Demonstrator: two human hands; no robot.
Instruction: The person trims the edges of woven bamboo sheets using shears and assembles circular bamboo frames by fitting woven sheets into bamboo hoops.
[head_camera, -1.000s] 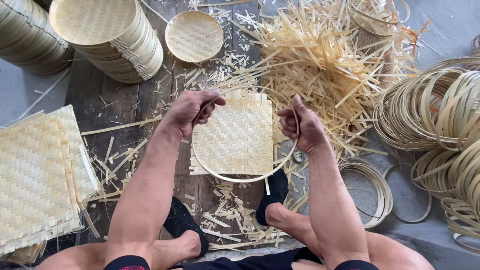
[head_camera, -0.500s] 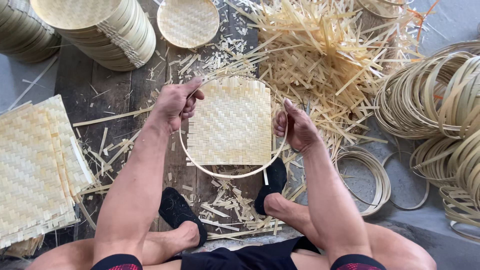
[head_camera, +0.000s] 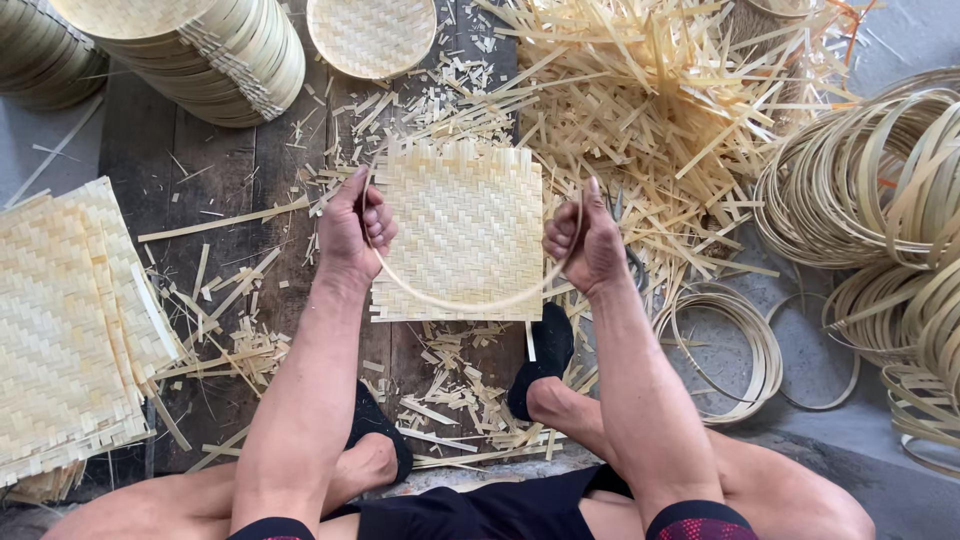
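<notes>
Hands, left (head_camera: 352, 228) and right (head_camera: 584, 242), clenched on hoop (head_camera: 470, 300) across square woven mat (head_camera: 462, 232); mat corners untrimmed, hoop unfitted.

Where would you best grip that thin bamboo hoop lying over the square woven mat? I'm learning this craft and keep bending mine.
Judging by its shape, take the bamboo hoop at opposite points on its two sides, one from the left, one from the right, as the left hand and right hand do here. The strip is thin and springy, and the woven mat fills its middle.
</notes>
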